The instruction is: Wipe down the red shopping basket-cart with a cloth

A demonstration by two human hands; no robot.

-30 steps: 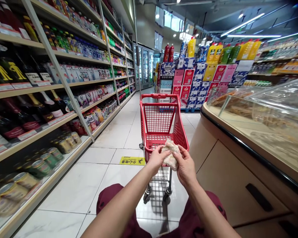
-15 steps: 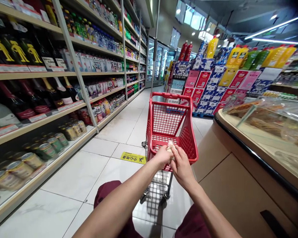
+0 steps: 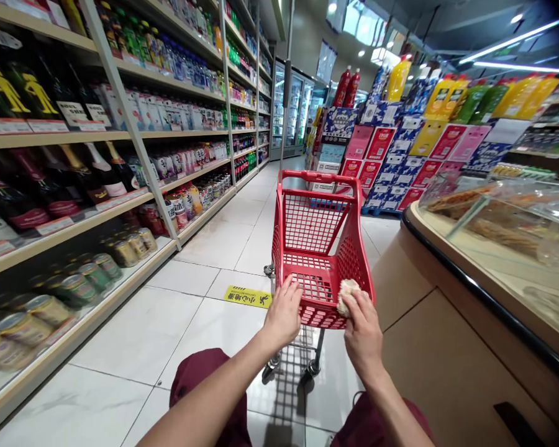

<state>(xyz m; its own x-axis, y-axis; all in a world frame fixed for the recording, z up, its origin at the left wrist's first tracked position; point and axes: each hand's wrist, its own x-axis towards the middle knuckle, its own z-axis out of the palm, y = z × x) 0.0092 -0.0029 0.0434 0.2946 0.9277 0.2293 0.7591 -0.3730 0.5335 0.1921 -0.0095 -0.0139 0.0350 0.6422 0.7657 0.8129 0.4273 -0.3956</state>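
Note:
A red plastic shopping cart [image 3: 323,273] with a lattice basket stands in front of me on the tiles. My right hand [image 3: 364,332] grips a crumpled cream-coloured cloth [image 3: 348,297] at the near right corner of the basket's rim. At the near left corner, my left hand [image 3: 283,310] lies with its fingers stretched forward over the rim, holding nothing. Whether its palm presses on the rim I cannot tell. Part of the near rim is hidden behind both hands. Below the basket, grey legs and caster wheels [image 3: 311,369] show.
Shelves [image 3: 107,205] of bottles and cans run along the left. A rounded counter [image 3: 438,298] with a glass-covered display stands close on the right. Stacked drink boxes [image 3: 382,161] rise ahead. A yellow floor sign [image 3: 248,297] lies left of the cart.
My hands were together over the near side of the basket, around the cloth. They have parted: the left to the left rim, the right to the right corner with the cloth.

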